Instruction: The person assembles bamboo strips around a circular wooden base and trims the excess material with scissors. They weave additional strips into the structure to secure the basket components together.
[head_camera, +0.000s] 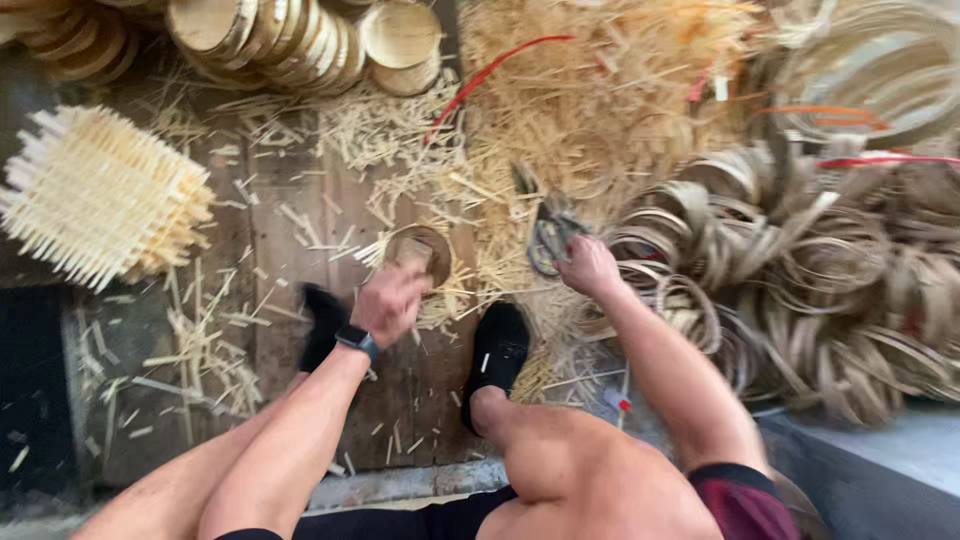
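Note:
My left hand (390, 300), with a dark watch on the wrist, grips a small round bamboo hoop with a woven bottom (422, 252) and holds it low over the wooden boards. My right hand (588, 265) reaches to the right and closes on the handles of a pair of scissors (548, 232) lying in the bamboo shavings. Both of my feet in black shoes (498, 350) rest on the boards below the hands.
A stack of square woven bamboo mats (100, 195) sits at left. Finished round bamboo pieces (290, 40) are stacked at the top. A heap of shavings (590, 100) lies top centre; coiled bamboo strip rings (820, 280) pile up at right. A grey ledge (880, 460) is lower right.

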